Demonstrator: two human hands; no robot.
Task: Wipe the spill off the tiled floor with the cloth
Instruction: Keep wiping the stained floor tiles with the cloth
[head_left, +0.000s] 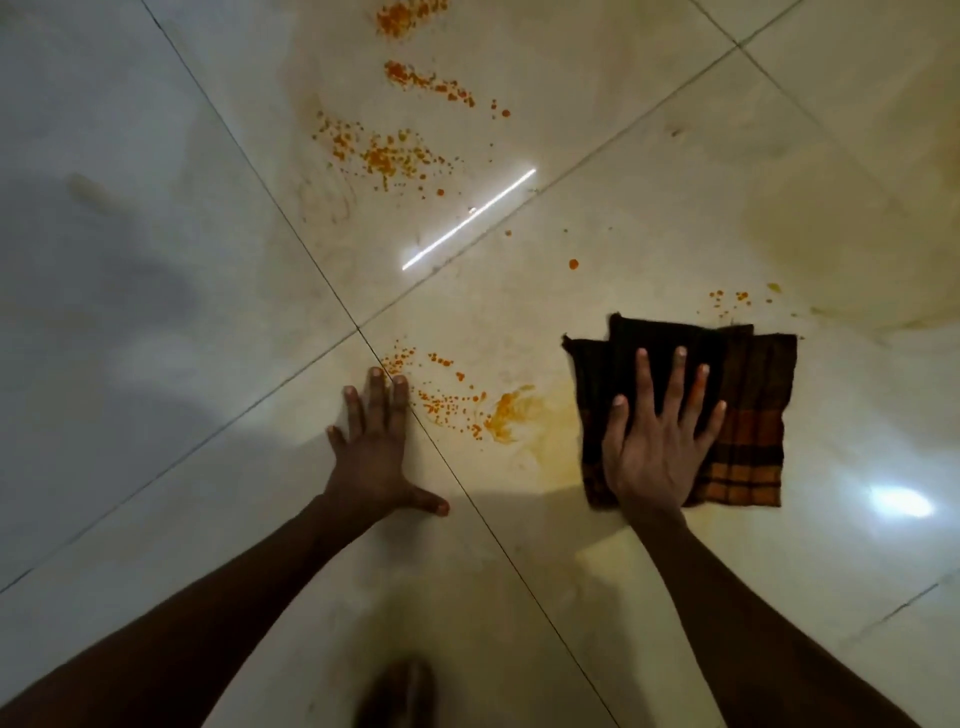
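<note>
A dark brown and orange checked cloth (748, 415) lies folded flat on the glossy cream tiled floor (519, 291) at the right. My right hand (657, 441) presses down on its left half, palm flat and fingers spread. My left hand (374, 447) rests flat on the bare tile to the left, fingers apart, holding nothing. Between the two hands lies an orange spill patch (506, 410) with smeared droplets. More orange splatter (384, 153) sits farther away at top centre, and a few drops (727, 299) lie just beyond the cloth.
Dark grout lines (358, 330) cross diagonally and meet just beyond my left hand. A yellowish wet smear (810, 228) spreads over the tile at the upper right. A bright strip of light reflection (467, 218) lies mid-floor. A dark blurred shape, perhaps my foot (400, 691), shows at the bottom edge.
</note>
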